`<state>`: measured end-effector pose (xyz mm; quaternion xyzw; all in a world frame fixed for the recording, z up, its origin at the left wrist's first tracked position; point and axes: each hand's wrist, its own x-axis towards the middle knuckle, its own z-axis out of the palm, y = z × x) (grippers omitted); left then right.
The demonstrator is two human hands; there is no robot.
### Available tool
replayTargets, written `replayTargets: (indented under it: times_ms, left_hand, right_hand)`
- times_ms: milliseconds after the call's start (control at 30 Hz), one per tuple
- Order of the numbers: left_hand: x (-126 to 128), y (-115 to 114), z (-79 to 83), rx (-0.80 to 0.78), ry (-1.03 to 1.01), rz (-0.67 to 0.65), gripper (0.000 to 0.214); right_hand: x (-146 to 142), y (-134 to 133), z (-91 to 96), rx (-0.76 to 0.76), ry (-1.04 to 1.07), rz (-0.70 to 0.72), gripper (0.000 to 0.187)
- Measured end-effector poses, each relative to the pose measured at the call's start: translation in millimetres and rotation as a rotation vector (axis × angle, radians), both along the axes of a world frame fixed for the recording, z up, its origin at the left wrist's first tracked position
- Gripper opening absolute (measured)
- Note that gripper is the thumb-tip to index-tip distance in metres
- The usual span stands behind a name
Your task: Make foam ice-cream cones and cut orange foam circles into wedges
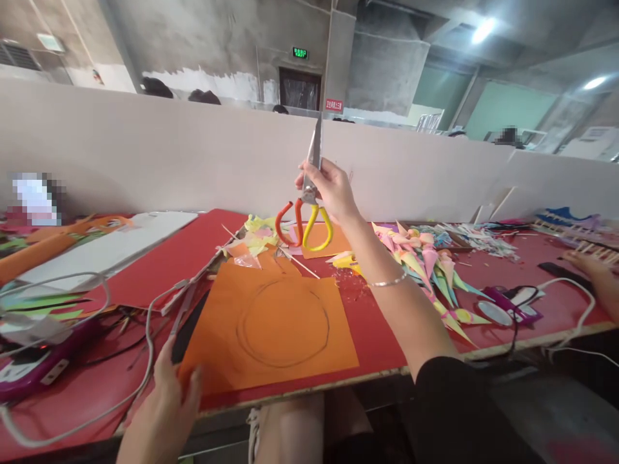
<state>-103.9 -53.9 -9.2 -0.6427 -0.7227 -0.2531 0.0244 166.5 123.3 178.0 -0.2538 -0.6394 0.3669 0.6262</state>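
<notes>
My right hand (331, 187) is raised above the table, its fingers closed around the blades of a pair of scissors (312, 183). The scissors hang with the tip up and the handles down, one loop orange-red and the other yellow. Below them on the table lies an orange sheet of paper (285, 328) with a rough circle drawn on it in dark lines. At the sheet's lower left corner is my left hand (169, 399), thumb and finger apart, slightly blurred. A black flat piece (191, 328) shows partly from under the sheet's left edge.
Pastel paper cones (425, 258) lie to the right, beyond my forearm. A purple power strip (515, 306) and white cables are nearby; another purple strip (39, 361) sits left. Red and white sheets (111, 248) lie back left. Another person's hand (594, 274) is at far right. A pale partition (193, 154) stands behind.
</notes>
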Motion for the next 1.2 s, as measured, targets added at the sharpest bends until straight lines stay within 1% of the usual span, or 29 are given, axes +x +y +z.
replayTargets:
  times_ms: [33, 67, 100, 133, 167, 200, 233, 267, 300, 367, 400, 433, 467, 500, 567, 600, 633, 667, 733, 767, 800, 867, 933, 967, 1033, 1100, 1167, 1200]
  left_hand:
    - [13.0, -1.3, 9.3, -0.015, 0.068, 0.032, 0.062]
    - [27.6, -2.6, 19.2, 0.010, 0.119, 0.026, 0.066]
    - [43.0, -3.2, 29.5, 0.072, 0.131, 0.051, 0.067]
    - [58.1, -2.6, 39.4, 0.138, 0.084, 0.054, 0.067]
    - [72.0, -0.7, 48.2, 0.226, -0.016, 0.004, 0.067]
    - [83.7, 2.4, 55.4, 0.266, -0.152, -0.117, 0.067]
    - [92.9, 6.1, 60.3, 0.234, -0.301, -0.253, 0.067]
    - [99.5, 9.7, 62.8, 0.154, -0.469, -0.348, 0.068]
    - [103.8, 12.6, 62.7, 0.024, -0.637, -0.442, 0.069]
    - [108.2, 13.4, 54.8, -0.333, -0.948, -0.592, 0.069]
    - [109.8, 10.8, 47.9, -0.504, -1.085, -0.643, 0.069]
    - [112.0, 6.3, 39.6, -0.624, -1.205, -0.653, 0.068]
    - [115.0, 0.3, 31.0, -0.696, -1.301, -0.627, 0.066]
    - [119.0, -6.5, 22.6, -0.731, -1.382, -0.596, 0.065]
    - [128.9, -19.7, 10.4, -0.674, -1.474, -0.506, 0.064]
    - [134.2, -24.8, 7.6, -0.622, -1.480, -0.473, 0.065]
    - [139.3, -28.5, 7.3, -0.560, -1.466, -0.436, 0.065]
    - [144.0, -30.8, 9.4, -0.503, -1.434, -0.410, 0.065]
    - [152.2, -32.3, 18.0, -0.411, -1.336, -0.393, 0.064]
    - [156.0, -32.3, 22.8, -0.389, -1.276, -0.421, 0.063]
    - [159.8, -32.6, 26.8, -0.372, -1.213, -0.465, 0.061]
    - [168.0, -35.0, 30.7, -0.340, -1.104, -0.545, 0.059]
    - [176.6, -40.6, 29.5, -0.310, -0.991, -0.597, 0.057]
    - [180.4, -44.2, 28.4, -0.301, -0.923, -0.619, 0.057]
    - [184.8, -50.4, 28.8, -0.281, -0.769, -0.672, 0.058]
    - [181.7, -52.3, 34.3, -0.288, -0.606, -0.769, 0.061]
    - [168.2, -46.7, 43.3, -0.347, -0.473, -0.896, 0.059]
    - [157.4, -40.9, 47.7, -0.386, -0.426, -0.956, 0.056]
  right_hand:
    - [3.1, -19.2, -4.3, -0.006, 0.035, 0.033, 0.017]
    - [5.4, -37.6, -10.7, -0.012, 0.078, 0.067, 0.017]
    - [7.0, -54.4, -18.7, -0.024, 0.128, 0.099, 0.018]
    - [7.6, -69.3, -27.7, -0.049, 0.179, 0.123, 0.019]
    - [7.6, -82.1, -37.4, -0.079, 0.236, 0.149, 0.019]
    - [7.0, -92.6, -47.4, -0.130, 0.285, 0.162, 0.022]
    - [6.0, -100.8, -57.3, -0.192, 0.323, 0.173, 0.024]
    - [4.8, -106.9, -66.9, -0.255, 0.349, 0.182, 0.026]
    - [3.7, -111.1, -75.9, -0.305, 0.372, 0.188, 0.028]
    - [2.0, -114.9, -92.2, -0.370, 0.413, 0.215, 0.030]
    - [1.6, -115.4, -99.5, -0.410, 0.411, 0.231, 0.031]
    - [1.5, -115.4, -106.1, -0.456, 0.392, 0.251, 0.032]
    - [1.7, -115.6, -112.2, -0.502, 0.361, 0.267, 0.032]
    - [2.2, -116.5, -117.9, -0.542, 0.323, 0.274, 0.033]
    - [4.3, -121.8, -128.3, -0.557, 0.237, 0.240, 0.033]
    - [5.9, -126.9, -133.2, -0.521, 0.187, 0.177, 0.032]
    - [7.9, -133.9, -138.3, -0.463, 0.138, 0.078, 0.032]
    - [10.1, -142.7, -143.5, -0.389, 0.080, -0.050, 0.030]
    - [14.4, -163.9, -154.5, -0.269, -0.021, -0.357, 0.034]
    - [16.2, -175.0, -160.2, -0.257, -0.059, -0.441, 0.033]
    - [17.4, -185.7, -165.5, -0.277, -0.108, -0.428, 0.032]
    - [18.5, -203.0, -174.2, -0.387, -0.146, -0.233, 0.026]
    - [19.1, -212.5, -178.8, -0.507, -0.080, -0.040, 0.025]
    - [20.0, -214.4, -179.5, -0.552, -0.030, 0.015, 0.025]
    - [24.2, -213.9, -178.1, -0.597, 0.039, 0.044, 0.027]
    - [31.5, -210.3, -175.3, -0.608, 0.027, 0.019, 0.023]
    - [39.8, -206.4, -173.8, -0.597, -0.043, -0.013, 0.014]
    - [43.4, -204.8, -174.1, -0.594, -0.076, -0.028, 0.013]
